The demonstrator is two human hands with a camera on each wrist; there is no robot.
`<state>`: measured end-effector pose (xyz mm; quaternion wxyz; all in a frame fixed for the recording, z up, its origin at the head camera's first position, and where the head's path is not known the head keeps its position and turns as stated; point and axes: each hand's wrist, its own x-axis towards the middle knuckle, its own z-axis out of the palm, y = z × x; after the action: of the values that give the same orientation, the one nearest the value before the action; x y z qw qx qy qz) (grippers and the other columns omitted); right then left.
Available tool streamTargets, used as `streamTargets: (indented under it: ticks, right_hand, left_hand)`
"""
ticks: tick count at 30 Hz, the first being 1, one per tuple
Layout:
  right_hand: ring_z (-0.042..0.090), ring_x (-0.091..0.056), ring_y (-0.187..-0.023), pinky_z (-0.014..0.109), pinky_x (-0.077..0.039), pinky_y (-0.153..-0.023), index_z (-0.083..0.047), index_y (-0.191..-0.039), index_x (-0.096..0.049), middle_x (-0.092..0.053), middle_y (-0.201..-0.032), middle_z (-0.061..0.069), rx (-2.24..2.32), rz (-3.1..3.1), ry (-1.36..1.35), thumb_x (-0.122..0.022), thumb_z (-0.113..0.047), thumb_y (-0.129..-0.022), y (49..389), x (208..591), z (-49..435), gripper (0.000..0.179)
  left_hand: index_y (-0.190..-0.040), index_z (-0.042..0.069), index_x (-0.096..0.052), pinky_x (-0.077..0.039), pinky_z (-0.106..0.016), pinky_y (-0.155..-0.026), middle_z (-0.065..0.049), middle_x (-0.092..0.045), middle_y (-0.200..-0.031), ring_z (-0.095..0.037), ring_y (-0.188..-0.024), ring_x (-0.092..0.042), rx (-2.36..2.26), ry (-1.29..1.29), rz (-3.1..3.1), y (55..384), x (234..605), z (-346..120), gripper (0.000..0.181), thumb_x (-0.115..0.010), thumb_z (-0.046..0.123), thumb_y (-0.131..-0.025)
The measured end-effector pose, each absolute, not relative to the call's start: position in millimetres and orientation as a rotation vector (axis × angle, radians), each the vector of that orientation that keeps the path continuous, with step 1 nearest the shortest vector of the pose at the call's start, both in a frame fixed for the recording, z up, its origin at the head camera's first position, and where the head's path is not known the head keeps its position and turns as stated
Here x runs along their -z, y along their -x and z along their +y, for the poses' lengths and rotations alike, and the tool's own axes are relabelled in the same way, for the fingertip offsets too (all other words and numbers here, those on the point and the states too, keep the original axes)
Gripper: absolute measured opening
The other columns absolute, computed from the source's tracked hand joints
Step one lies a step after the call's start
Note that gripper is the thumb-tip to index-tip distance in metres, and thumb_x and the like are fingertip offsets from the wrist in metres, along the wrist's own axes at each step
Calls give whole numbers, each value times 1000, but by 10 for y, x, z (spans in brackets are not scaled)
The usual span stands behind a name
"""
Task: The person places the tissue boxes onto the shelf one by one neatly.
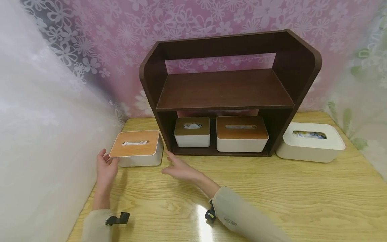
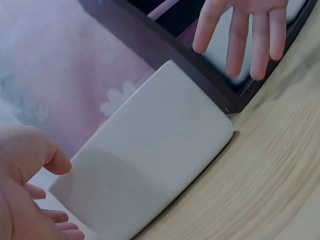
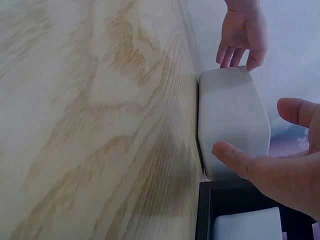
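Observation:
A white tissue box (image 1: 142, 161) with an orange-brown wood lid sits on the table left of the shelf, a white tissue showing in its slot. My left hand (image 1: 106, 171) is at its left end, thumb by the front left corner and fingers along the side, loosely bent. In the right wrist view the left fingertips (image 3: 254, 60) are right at the box's far end. To the box's right, beside the shelf's left foot, my right hand (image 1: 182, 169) reaches in with straight, spread fingers, holding nothing.
A dark brown two-tier shelf (image 1: 226, 89) stands at the back. On its lower level are a small tissue box (image 1: 192, 141) with a dark lid and a larger tissue box (image 1: 242, 145) with a brown lid. An all-white tissue box (image 1: 308, 153) stands right of it. White sheeting (image 1: 54, 134) borders the left.

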<state>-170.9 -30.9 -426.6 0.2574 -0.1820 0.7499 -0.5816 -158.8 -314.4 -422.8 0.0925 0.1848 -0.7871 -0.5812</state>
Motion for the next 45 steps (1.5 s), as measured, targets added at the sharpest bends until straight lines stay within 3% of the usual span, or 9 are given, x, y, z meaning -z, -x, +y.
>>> streamTargets:
  ticks: [6, 8, 10, 13, 14, 17, 23, 35, 45]
  right_hand:
    - [32, -36, -142, 44, -37, -110, -20, -161, -1, -8, -166, 10, 1587, 2016, 507, -65, -22, -92, 1801, 4309, -495, 94]
    - [26, -55, -117, 41, -45, -97, -21, -161, 1, -3, -167, 8, 1591, 2005, 503, -64, -19, -91, 1833, 4331, -535, 96]
    - [16, -54, -84, 35, -46, -81, -24, -161, 3, -1, -167, 8, 1584, 1998, 517, -63, -16, -92, 1867, 4356, -568, 96]
    - [18, -58, -96, 36, -48, -87, -25, -160, 6, 4, -167, 6, 1583, 1974, 565, -62, -13, -92, 1902, 4399, -602, 97]
    - [21, -55, -117, 38, -46, -97, -25, -160, 6, 5, -167, 5, 1589, 1963, 578, -62, -12, -92, 1910, 4416, -607, 97]
    - [30, -12, -150, 46, -27, -117, -24, -159, 8, 8, -166, 5, 1596, 1942, 606, -61, -13, -92, 1917, 4458, -617, 97]
    - [30, -12, -150, 44, -23, -118, -25, -158, 12, 8, -166, 5, 1544, 1964, 636, -62, -17, -94, 1936, 4492, -620, 98]
    - [20, 2, -152, 43, -22, -119, -27, -158, 14, 10, -165, 1, 1529, 2021, 714, -64, -24, -95, 1856, 4414, -616, 100]
    - [28, 8, -152, 59, -15, -117, -36, -155, 15, 14, -165, 8, 1496, 2130, 756, -65, -30, -94, 1728, 4298, -575, 101]
  left_hand:
    - [-159, 6, 3, -28, -46, -115, -26, -15, -160, -36, -144, -26, 1837, -514, -2379, 1678, 4321, -3274, 78, -44, 4, -97]
    - [-160, 9, 3, -31, -41, -112, -23, -16, -161, -33, -142, -28, 1864, -488, -2421, 1698, 4346, -3317, 77, -43, 5, -98]
    - [-160, 10, 1, -34, -34, -107, -21, -18, -161, -28, -139, -30, 1869, -444, -2483, 1713, 4373, -3355, 75, -43, 5, -99]
    - [-160, 8, -2, -35, -26, -99, -20, -20, -160, -26, -137, -30, 1866, -366, -2544, 1722, 4405, -3382, 73, -44, 7, -100]
    - [-160, 8, -4, -35, -25, -98, -19, -21, -160, -26, -136, -30, 1864, -341, -2549, 1727, 4415, -3384, 72, -44, 7, -101]
    - [-160, 7, -4, -33, -21, -98, -18, -18, -162, -29, -143, -25, 1899, -292, -2515, 1724, 4435, -3380, 72, -47, 7, -101]
    - [-160, 8, -7, -35, -13, -92, -17, -18, -162, -29, -144, -24, 1955, -285, -2427, 1713, 4458, -3366, 73, -49, 4, -100]
    - [-161, 12, -12, -39, -16, -92, -14, -20, -162, -18, -134, -34, 2013, -307, -2351, 1560, 4399, -3327, 75, -56, 12, -100]
    - [-159, 10, -21, -42, -13, -91, -10, -30, -153, -12, -123, -43, 2011, -317, -2238, 1388, 4280, -3243, 72, -60, 13, -99]
